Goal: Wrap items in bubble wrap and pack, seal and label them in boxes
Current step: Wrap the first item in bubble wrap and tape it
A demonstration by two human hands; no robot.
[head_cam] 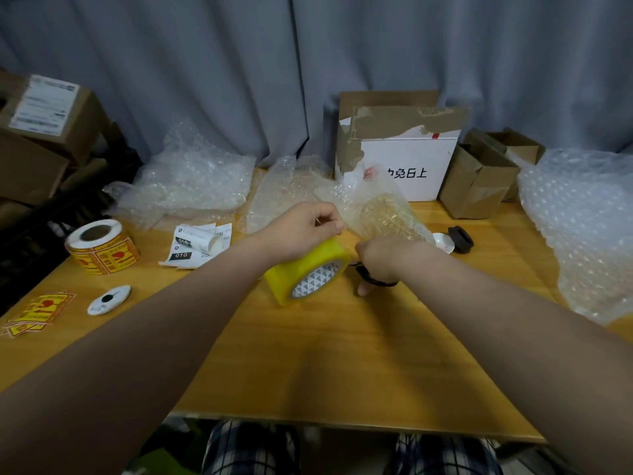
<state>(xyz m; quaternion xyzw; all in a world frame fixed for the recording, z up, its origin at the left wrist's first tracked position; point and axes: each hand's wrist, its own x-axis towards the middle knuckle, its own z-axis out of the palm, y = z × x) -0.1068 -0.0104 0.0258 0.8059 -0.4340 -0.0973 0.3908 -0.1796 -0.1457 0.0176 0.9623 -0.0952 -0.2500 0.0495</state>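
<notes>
My left hand [305,231] grips the top of a yellow roll of packing tape [301,279] that stands tilted on the wooden table [342,354]; its thumb and forefinger pinch at the roll's upper edge. Just to the right, my right hand [380,258] is curled around black loops that look like scissors handles [375,280], one finger pointing down at the table. Directly behind both hands lies an item wrapped in bubble wrap [387,214]; what is inside cannot be made out.
At the back stand a white box with torn brown tape [397,166] and a small brown box [479,186]. Bubble wrap piles lie at right [582,228] and back left [191,180]. A label roll [102,248], loose stickers [37,310], paper slips [198,245], a black cap [460,238].
</notes>
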